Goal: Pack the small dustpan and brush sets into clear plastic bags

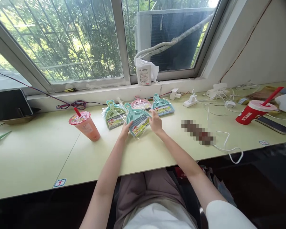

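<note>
Between my two hands is a teal mini dustpan and brush set (pixel 138 122) in clear plastic wrap, tilted above the table. My left hand (pixel 125 129) grips its lower left edge, and my right hand (pixel 155 122) is closed on its right edge. Behind it lie more wrapped sets: a green one (pixel 114 116) to the left, a pink one (pixel 141 103) behind, and a blue-teal one (pixel 162 106) to the right. The held set partly covers the pink one.
A pink drink cup (pixel 89 128) with a red straw stands left, a red cup (pixel 249 114) right beside a phone (pixel 274 124). White cables and a power strip (pixel 190 101) lie along the back of the pale table (pixel 45 152). A blurred-out item (pixel 197 132) lies right.
</note>
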Available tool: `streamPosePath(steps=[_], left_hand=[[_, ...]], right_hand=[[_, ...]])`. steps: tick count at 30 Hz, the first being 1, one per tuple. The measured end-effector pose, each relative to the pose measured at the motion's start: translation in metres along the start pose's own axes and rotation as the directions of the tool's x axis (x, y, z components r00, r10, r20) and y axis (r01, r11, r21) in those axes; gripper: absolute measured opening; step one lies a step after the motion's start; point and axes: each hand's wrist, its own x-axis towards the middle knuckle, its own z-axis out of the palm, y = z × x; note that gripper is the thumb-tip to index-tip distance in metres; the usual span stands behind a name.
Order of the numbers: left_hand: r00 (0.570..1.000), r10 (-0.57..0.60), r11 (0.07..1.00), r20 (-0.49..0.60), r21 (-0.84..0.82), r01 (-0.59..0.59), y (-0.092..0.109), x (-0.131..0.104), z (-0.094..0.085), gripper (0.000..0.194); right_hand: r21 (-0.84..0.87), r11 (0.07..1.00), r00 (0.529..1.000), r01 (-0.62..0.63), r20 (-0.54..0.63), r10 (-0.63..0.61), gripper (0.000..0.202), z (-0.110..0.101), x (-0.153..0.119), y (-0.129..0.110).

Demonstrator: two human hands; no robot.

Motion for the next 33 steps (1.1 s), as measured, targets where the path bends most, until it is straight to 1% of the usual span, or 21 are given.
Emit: streamPosePath(steps=[2,3,4,6,8,9,10,12,13,14,15,17,18,19,20,22,24,26,30,32,33], left_hand=[[0.998,0.028,0.999,-0.047,-0.02,-0.029,0.0,0.002,-0.001,0.041],[0.997,0.042,0.998,-0.07,-0.036,-0.044,-0.001,0.003,0.0,0.041],[0.995,0.056,0.997,-0.089,-0.054,-0.061,-0.001,0.003,0.001,0.042],[0.991,0.083,0.991,-0.109,-0.093,-0.094,-0.001,0.004,0.003,0.042],[0.989,0.095,0.986,-0.113,-0.127,-0.11,-0.001,0.004,0.002,0.041],[0.989,0.095,0.984,-0.11,-0.141,-0.111,-0.001,0.004,0.001,0.041],[0.99,0.089,0.983,-0.105,-0.153,-0.105,0.0,0.003,0.0,0.041],[0.995,0.06,0.983,-0.086,-0.167,-0.073,0.001,0.002,-0.002,0.041],[0.997,0.041,0.985,-0.06,-0.167,-0.051,0.001,0.002,-0.002,0.042],[1.0,0.023,0.987,-0.019,-0.162,-0.026,0.001,0.001,-0.002,0.042],[0.999,0.008,0.989,0.031,-0.151,-0.003,0.001,0.001,-0.001,0.043],[0.992,-0.007,0.992,0.125,-0.124,0.023,0.0,0.002,0.001,0.045],[0.989,-0.013,0.994,0.146,-0.109,0.029,-0.001,0.003,0.001,0.046],[0.991,-0.019,0.995,0.134,-0.094,0.032,-0.001,0.004,0.002,0.046],[0.995,-0.024,0.996,0.096,-0.08,0.032,-0.001,0.005,0.002,0.046],[1.0,-0.011,0.998,-0.007,-0.059,0.011,-0.001,0.008,0.0,0.045],[0.996,0.026,0.998,-0.086,-0.056,-0.031,0.001,0.011,-0.004,0.043],[0.99,0.057,0.995,-0.126,-0.077,-0.067,0.003,0.013,-0.009,0.04],[0.969,0.07,0.987,-0.238,-0.124,-0.102,0.005,0.016,-0.014,0.033],[0.963,0.107,0.989,-0.249,-0.073,-0.129,0.006,0.016,-0.014,0.038],[0.957,0.151,0.987,-0.248,-0.019,-0.16,0.007,0.015,-0.015,0.043]], right_hand=[[0.054,0.988,0.989,0.145,-0.031,-0.144,0.022,0.006,-0.012,-0.006],[0.094,0.978,0.982,0.187,-0.02,-0.186,0.019,0.008,-0.016,-0.008],[0.143,0.971,0.981,0.193,-0.002,-0.195,0.017,0.01,-0.02,-0.009],[0.26,0.959,0.992,0.113,0.033,-0.125,0.021,0.014,-0.024,-0.01],[0.42,0.906,0.996,-0.052,0.088,0.017,0.025,0.018,-0.023,-0.008],[0.514,0.844,0.986,-0.154,0.138,0.096,0.026,0.021,-0.022,-0.006],[0.606,0.752,0.964,-0.259,0.203,0.169,0.025,0.023,-0.021,-0.004],[0.739,0.519,0.902,-0.43,0.34,0.264,0.025,0.025,-0.017,0.0],[0.778,0.411,0.877,-0.476,0.387,0.283,0.025,0.026,-0.015,0.001],[0.804,0.327,0.862,-0.497,0.413,0.294,0.026,0.027,-0.014,0.003],[0.822,0.268,0.854,-0.503,0.424,0.303,0.026,0.027,-0.013,0.005],[0.838,0.203,0.839,-0.507,0.426,0.337,0.025,0.026,-0.011,0.009],[0.838,0.181,0.828,-0.514,0.43,0.359,0.024,0.026,-0.011,0.01],[0.835,0.16,0.814,-0.526,0.44,0.379,0.025,0.026,-0.01,0.012],[0.831,0.142,0.802,-0.538,0.453,0.391,0.026,0.025,-0.01,0.013],[0.825,0.127,0.793,-0.551,0.469,0.389,0.029,0.025,-0.008,0.015],[0.817,0.148,0.798,-0.558,0.479,0.366,0.033,0.023,-0.006,0.016],[0.81,0.181,0.808,-0.558,0.48,0.342,0.035,0.02,-0.004,0.016],[0.812,0.209,0.826,-0.545,0.479,0.296,0.035,0.013,-0.001,0.014],[0.815,0.209,0.831,-0.541,0.479,0.284,0.036,0.009,0.0,0.015],[0.816,0.216,0.834,-0.536,0.474,0.28,0.036,0.006,0.001,0.016]])
